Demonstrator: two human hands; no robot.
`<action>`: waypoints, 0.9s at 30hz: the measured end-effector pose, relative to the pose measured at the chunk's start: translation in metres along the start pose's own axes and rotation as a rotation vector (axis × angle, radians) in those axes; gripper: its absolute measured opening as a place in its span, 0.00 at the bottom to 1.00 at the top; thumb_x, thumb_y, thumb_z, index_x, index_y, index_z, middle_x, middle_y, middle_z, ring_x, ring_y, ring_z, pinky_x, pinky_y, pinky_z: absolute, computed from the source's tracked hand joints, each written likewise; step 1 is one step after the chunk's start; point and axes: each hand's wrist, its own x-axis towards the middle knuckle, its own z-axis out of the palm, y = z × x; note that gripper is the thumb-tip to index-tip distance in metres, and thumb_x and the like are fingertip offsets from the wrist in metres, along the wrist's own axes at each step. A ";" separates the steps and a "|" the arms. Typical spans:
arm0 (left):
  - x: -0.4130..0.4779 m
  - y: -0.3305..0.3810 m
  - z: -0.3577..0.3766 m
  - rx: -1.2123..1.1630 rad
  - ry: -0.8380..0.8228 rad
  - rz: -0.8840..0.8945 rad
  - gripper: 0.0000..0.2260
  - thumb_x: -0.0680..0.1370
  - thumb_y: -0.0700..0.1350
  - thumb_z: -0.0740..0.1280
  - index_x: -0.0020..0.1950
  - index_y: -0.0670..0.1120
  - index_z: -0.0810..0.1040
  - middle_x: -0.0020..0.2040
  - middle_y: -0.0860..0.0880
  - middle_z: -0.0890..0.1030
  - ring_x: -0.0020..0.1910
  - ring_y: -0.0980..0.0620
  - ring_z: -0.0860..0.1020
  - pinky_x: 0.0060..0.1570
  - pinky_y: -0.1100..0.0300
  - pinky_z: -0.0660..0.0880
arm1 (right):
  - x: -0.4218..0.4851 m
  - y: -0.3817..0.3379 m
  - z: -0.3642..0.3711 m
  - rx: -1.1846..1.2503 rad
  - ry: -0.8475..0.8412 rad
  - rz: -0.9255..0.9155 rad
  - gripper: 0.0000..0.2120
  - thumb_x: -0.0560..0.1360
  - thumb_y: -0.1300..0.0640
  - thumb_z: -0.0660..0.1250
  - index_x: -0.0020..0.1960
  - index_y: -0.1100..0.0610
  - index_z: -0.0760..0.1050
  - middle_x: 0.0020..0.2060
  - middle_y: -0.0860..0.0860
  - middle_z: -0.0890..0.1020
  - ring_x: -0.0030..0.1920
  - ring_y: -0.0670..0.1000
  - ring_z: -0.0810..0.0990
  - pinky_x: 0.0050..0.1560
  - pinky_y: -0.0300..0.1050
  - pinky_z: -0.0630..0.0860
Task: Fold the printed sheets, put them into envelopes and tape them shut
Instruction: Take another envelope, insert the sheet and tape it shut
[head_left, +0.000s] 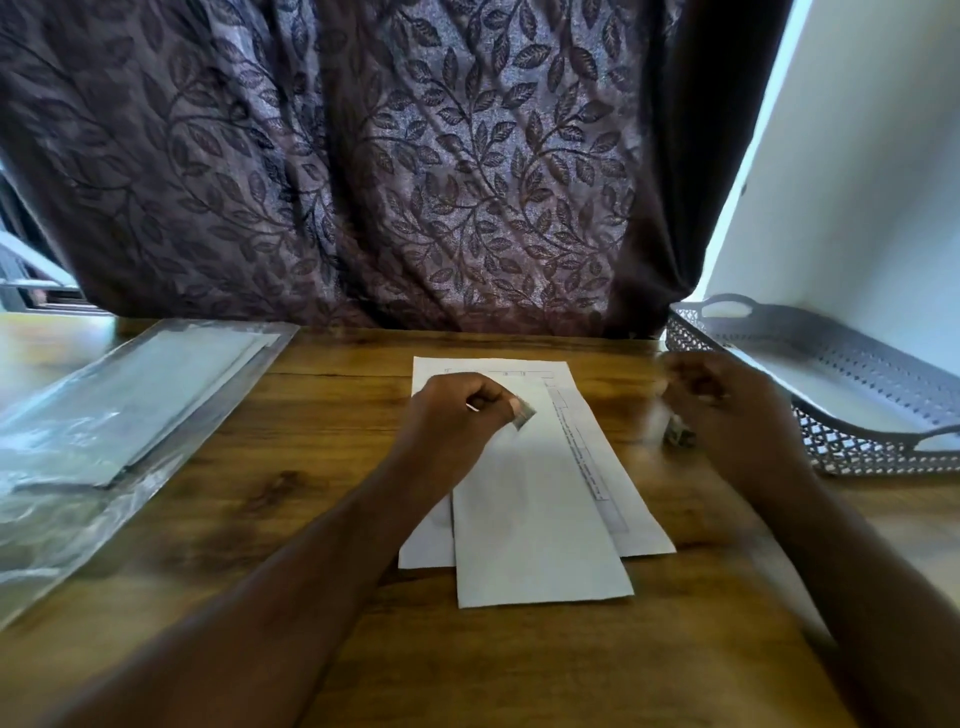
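Head view. Centre of frame: a plain white paper envelope lies on a flat, unfolded printed sheet on the wooden table. The left hand pinches a short tape piece above it. The blurred right hand seems curled round a small blurred object. Sealing appears under way, and the sheet is still to fold. Left: a clear plastic envelope pack. Right: a grey perforated basket. Nothing obstructs.

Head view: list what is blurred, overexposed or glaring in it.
Head view: the right hand is smeared by motion blur, so what it holds cannot be told; the left hand, pinching a piece of tape, is sharper; the white wall at right is blown out; the plastic packet at left shows sheen.
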 end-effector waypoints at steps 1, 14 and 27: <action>0.001 -0.001 0.000 -0.009 0.010 -0.011 0.04 0.78 0.46 0.71 0.46 0.48 0.83 0.41 0.58 0.81 0.39 0.58 0.78 0.39 0.63 0.73 | -0.002 -0.011 0.009 0.043 -0.037 -0.012 0.09 0.76 0.48 0.71 0.54 0.50 0.82 0.44 0.45 0.85 0.40 0.46 0.83 0.42 0.44 0.77; -0.002 0.002 0.003 -0.184 0.018 -0.103 0.07 0.79 0.46 0.70 0.48 0.44 0.85 0.43 0.51 0.85 0.38 0.51 0.82 0.46 0.56 0.80 | -0.011 -0.043 0.072 0.251 -0.248 -0.046 0.03 0.75 0.54 0.74 0.43 0.51 0.82 0.36 0.43 0.83 0.39 0.45 0.81 0.41 0.42 0.78; 0.022 -0.005 -0.003 -0.006 0.007 -0.040 0.09 0.79 0.47 0.70 0.58 0.49 0.84 0.54 0.54 0.84 0.52 0.56 0.81 0.59 0.54 0.78 | -0.008 -0.025 0.072 0.404 -0.232 0.231 0.07 0.75 0.61 0.71 0.39 0.54 0.82 0.34 0.51 0.85 0.38 0.57 0.84 0.46 0.64 0.83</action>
